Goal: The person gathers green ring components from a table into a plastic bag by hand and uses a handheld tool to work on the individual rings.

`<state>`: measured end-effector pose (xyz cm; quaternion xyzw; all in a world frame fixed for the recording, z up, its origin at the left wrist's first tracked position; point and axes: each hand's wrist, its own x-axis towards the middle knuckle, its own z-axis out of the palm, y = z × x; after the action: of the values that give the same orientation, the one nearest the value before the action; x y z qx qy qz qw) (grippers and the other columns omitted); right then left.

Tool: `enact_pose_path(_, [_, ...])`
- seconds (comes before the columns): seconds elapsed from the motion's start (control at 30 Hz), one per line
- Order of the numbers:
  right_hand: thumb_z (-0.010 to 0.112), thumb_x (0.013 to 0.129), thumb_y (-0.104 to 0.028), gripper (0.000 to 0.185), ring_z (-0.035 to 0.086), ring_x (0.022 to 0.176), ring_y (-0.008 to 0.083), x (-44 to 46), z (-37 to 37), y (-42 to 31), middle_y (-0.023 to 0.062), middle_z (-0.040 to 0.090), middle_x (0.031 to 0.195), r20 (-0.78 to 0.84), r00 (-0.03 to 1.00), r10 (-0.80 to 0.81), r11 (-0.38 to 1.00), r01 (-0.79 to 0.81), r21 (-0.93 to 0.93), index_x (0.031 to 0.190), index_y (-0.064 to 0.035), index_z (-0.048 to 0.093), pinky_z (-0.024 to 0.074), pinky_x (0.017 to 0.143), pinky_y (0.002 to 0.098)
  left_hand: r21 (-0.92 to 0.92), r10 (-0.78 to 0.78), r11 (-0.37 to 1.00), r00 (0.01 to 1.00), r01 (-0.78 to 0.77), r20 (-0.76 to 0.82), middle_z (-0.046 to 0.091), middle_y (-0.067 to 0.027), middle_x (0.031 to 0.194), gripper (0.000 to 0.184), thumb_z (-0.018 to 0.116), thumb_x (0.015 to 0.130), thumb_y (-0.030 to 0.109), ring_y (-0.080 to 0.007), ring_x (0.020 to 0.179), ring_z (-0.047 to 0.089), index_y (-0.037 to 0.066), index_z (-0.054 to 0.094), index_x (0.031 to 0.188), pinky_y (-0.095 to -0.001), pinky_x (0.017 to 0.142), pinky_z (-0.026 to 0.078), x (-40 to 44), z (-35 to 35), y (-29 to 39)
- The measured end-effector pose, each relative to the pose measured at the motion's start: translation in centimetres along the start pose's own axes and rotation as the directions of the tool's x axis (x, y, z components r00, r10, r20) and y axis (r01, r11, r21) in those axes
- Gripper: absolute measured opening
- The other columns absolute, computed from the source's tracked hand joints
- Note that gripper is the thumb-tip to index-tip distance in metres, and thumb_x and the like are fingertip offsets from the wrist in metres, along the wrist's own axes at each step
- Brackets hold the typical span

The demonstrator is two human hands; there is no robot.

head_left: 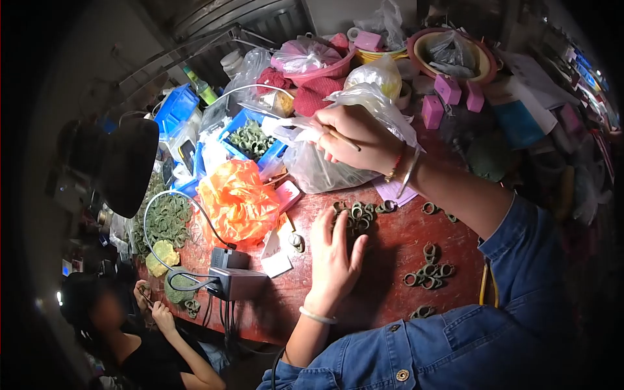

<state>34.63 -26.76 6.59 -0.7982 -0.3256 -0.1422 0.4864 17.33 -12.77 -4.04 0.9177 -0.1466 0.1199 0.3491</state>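
Observation:
My right hand [354, 140] is closed round a thin tan stick [344, 139] and the gathered top of a clear plastic bag [318, 168], above the red table [383, 260]. My left hand [333, 250] lies on the table with its fingers apart, its fingertips at the edge of a pile of dark green ring-shaped pieces [361, 216]. More of these ring pieces [429, 273] form a small group to the right. A white card [275, 259] and a small pale object [296, 242] lie left of my left hand.
An orange plastic bag [239, 203], a blue bin [250, 138] of green pieces and a grey power block [237, 283] with cables stand at the left. Pink blocks [447, 90] and basins [452, 55] are behind. Another person [130, 325] sits at the lower left.

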Motion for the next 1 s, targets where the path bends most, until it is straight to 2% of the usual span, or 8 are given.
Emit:
enact_pose_path(0.07, [0.064, 0.085, -0.011, 0.015, 0.065, 0.074, 0.0440, -0.9, -0.1, 0.0, 0.0255, 0.062, 0.073, 0.057, 0.995, -0.078, 0.996, 0.075, 0.046, 0.079, 0.0031, 0.061, 0.0493, 0.064, 0.0477, 0.302, -0.022, 0.951, 0.992, 0.059, -0.124, 0.042, -0.0310, 0.145, 0.058, 0.069, 0.095, 0.029, -0.0499, 0.138, 0.038, -0.003, 0.050, 0.140, -0.0564, 0.115, 0.032, -0.7, -1.3, -0.1])
enact_pose_path(0.13, [0.068, 0.085, -0.013, 0.018, 0.067, 0.072, 0.0409, -2.0, -0.3, -0.3, 0.0236, 0.063, 0.072, 0.046, 0.996, -0.081, 0.997, 0.080, 0.023, 0.078, 0.0022, 0.061, 0.0499, 0.064, 0.0447, 0.242, -0.091, 0.960, 0.975, 0.140, -0.200, 0.038, -0.0323, 0.148, 0.062, 0.070, 0.095, 0.030, -0.0501, 0.138, 0.037, -0.002, 0.047, 0.142, -0.0560, 0.115, 0.032, -1.5, -1.0, -2.4])
enact_pose_path(0.2, [0.074, 0.086, -0.018, 0.023, 0.068, 0.071, 0.0362, -3.4, -1.4, -0.9, 0.0202, 0.064, 0.071, 0.124, 0.992, -0.005, 0.999, 0.000, 0.037, 0.081, 0.0009, 0.061, 0.0512, 0.066, 0.0426, 0.049, -0.171, 0.983, 0.981, 0.176, -0.093, 0.037, -0.0329, 0.148, 0.067, 0.071, 0.094, 0.032, -0.0496, 0.139, 0.036, -0.004, 0.044, 0.144, -0.0548, 0.115, 0.032, -2.1, -1.0, -2.4])
enact_pose_path(0.33, [0.080, 0.085, -0.027, 0.038, 0.066, 0.075, 0.0352, -8.9, -2.8, -1.8, 0.0167, 0.063, 0.093, 0.085, 0.981, -0.177, 0.953, 0.192, -0.235, 0.105, -0.0013, 0.060, 0.0525, 0.066, 0.0438, 0.022, -0.064, 0.998, 0.993, 0.062, 0.099, 0.030, -0.0330, 0.153, 0.089, 0.078, 0.086, 0.043, -0.0492, 0.144, 0.031, -0.006, 0.037, 0.148, -0.0540, 0.118, 0.030, -1.5, -1.2, -0.6])
enact_pose_path(0.43, [0.081, 0.081, -0.034, 0.048, 0.065, 0.089, 0.0340, -13.3, -4.0, -2.1, 0.0147, 0.059, 0.103, 0.327, 0.941, -0.087, 0.905, 0.212, -0.370, 0.109, -0.0023, 0.058, 0.0527, 0.078, 0.0451, 0.158, 0.086, 0.981, 0.985, -0.110, 0.147, 0.024, -0.0319, 0.158, 0.108, 0.085, 0.072, 0.054, -0.0502, 0.147, 0.023, 0.000, 0.036, 0.152, -0.0578, 0.120, 0.026, -0.2, -0.6, -0.3])
enact_pose_path(0.67, [0.084, 0.076, -0.041, 0.074, 0.059, 0.112, 0.0411, -17.3, -2.8, 2.4, 0.0215, 0.057, 0.119, 0.365, 0.926, 0.099, 0.964, 0.002, -0.266, 0.127, 0.0014, 0.050, 0.0488, 0.097, 0.0459, 0.245, 0.122, 0.959, 0.987, -0.144, 0.102, 0.034, -0.0298, 0.153, 0.093, 0.084, 0.077, 0.042, -0.0479, 0.140, 0.035, 0.005, 0.042, 0.150, -0.0562, 0.116, 0.031, 1.1, 0.9, -0.6])
enact_pose_path(0.93, [0.085, 0.072, -0.012, 0.071, 0.059, 0.109, 0.0420, -18.4, 0.9, 0.1, 0.0227, 0.052, 0.118, 0.335, 0.935, 0.115, 0.983, -0.057, -0.177, 0.130, 0.0013, 0.046, 0.0498, 0.095, 0.0472, -0.160, -0.095, 0.985, 0.978, 0.065, -0.187, 0.056, -0.0236, 0.130, 0.050, 0.068, 0.094, 0.011, -0.0394, 0.123, 0.053, -0.001, 0.051, 0.139, -0.0457, 0.106, 0.042, -0.7, 3.0, -0.5])
enact_pose_path(1.0, [0.070, 0.081, -0.004, 0.054, 0.061, 0.105, 0.0435, -18.8, 2.4, 0.2, 0.0253, 0.053, 0.117, 0.268, 0.954, 0.133, 0.978, -0.083, -0.192, 0.129, 0.0034, 0.046, 0.0514, 0.093, 0.0483, -0.139, -0.118, 0.986, 0.967, 0.088, -0.227, 0.056, -0.0238, 0.129, 0.047, 0.067, 0.095, 0.012, -0.0392, 0.122, 0.053, -0.002, 0.052, 0.137, -0.0457, 0.106, 0.043, -0.7, 3.8, 0.4])
